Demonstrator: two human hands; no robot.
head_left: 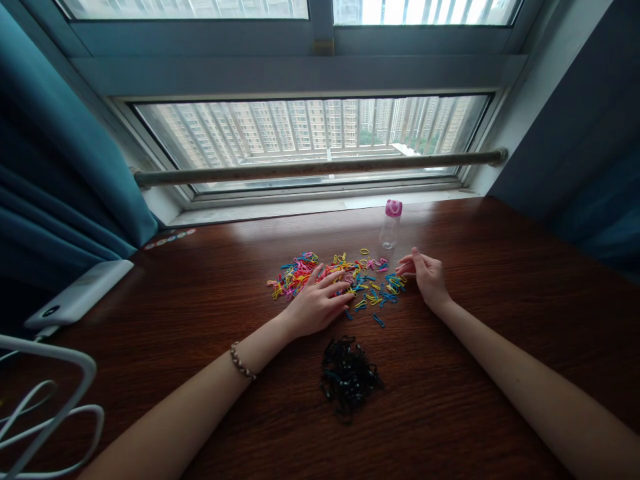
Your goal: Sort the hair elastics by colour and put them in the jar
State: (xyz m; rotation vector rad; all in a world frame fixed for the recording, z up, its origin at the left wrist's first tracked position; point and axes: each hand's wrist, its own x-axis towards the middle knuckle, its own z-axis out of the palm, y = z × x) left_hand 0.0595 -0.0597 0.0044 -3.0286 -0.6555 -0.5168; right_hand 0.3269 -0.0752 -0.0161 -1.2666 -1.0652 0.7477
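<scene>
Many small coloured rubber bands point(305, 270), in pink, red, yellow and blue, lie spread in a loose heap on the dark wooden table. My left hand point(320, 303) lies palm down over the heap's middle, fingers spread, hiding some bands. At the heap's right edge, my right hand point(427, 277) rests on its side with fingers loosely bent and thumb raised apart from them; nothing shows in it. Blue and yellow bands point(393, 287) lie by its fingertips. Nearer to me is a separate pile of black rubber bands point(350, 377). Behind the heap stands a clear bottle point(389, 233) with a pink cap point(394, 208).
A white device point(80, 293) with a cable plugged in sits at the table's left, and a white looped tube or cable point(75, 393) is closer to me. Blue curtains point(60, 153) hang at the left. A rail point(320, 169) crosses the window beyond the table.
</scene>
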